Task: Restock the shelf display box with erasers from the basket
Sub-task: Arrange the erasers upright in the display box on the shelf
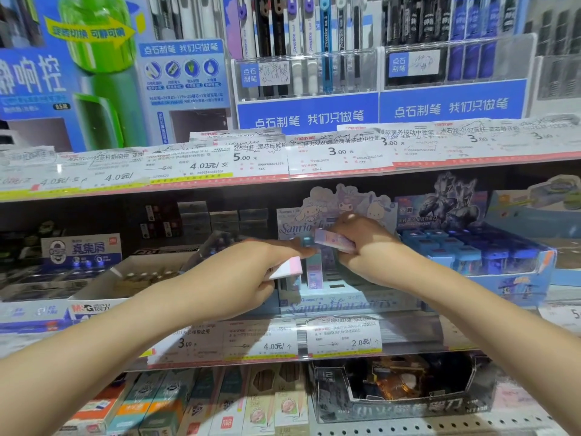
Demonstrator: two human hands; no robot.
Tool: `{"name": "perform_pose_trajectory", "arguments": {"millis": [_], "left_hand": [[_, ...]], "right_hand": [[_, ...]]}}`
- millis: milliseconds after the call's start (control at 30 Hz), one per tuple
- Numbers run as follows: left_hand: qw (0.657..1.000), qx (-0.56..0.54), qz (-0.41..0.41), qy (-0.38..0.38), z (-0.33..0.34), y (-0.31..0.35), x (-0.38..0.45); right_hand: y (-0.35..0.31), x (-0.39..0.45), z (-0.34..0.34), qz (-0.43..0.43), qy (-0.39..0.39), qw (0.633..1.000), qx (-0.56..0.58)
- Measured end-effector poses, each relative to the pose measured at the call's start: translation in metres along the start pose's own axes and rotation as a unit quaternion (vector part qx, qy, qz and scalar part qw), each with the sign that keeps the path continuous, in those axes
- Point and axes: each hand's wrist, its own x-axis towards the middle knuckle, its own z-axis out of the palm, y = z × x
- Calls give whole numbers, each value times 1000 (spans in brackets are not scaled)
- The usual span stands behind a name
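Nearest: two bare forearms reaching over the shelf's front edge. Left hand [248, 272] curled round a white-and-pink rectangular eraser [287, 267], long axis running roughly left-right. Right hand [361, 243] pinching a pale lilac wrapped eraser [334, 242], tilted, just above the pastel cartoon-printed cardboard display box [330, 302]. Box slots directly below and between both hands; right nearer. Basket not in view.

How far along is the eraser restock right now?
Done: some erasers already stand in the display box. In hand: the left hand grips a pink-and-white eraser, the right hand a lilac one. Left: seating both; empty slots remain. Basket not visible.
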Motion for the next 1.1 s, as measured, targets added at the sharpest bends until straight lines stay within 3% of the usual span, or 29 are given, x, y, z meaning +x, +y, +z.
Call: {"name": "perform_pose_trajectory", "arguments": {"millis": [500,567,700,800,967,1100], "left_hand": [[999,-38,-4,-5,-6,5,-2],[997,-65,-3,47,-3,6,-5],[982,-153,7,113,-1,12,-10],[942,-322,-64,73,2,21,-11],[810,-574,-113,-38,12,33,-11],[792,-600,-99,-49,13,39,-7]], "right_hand": [[3,3,-10,57,-14,994,95],[7,-1,-10,55,8,984,169],[7,-21,-10,31,28,924,380],[-2,-35,-17,17,17,890,455],[-20,-54,-21,-46,-5,884,466],[-26,-57,-17,-58,0,898,436]]}}
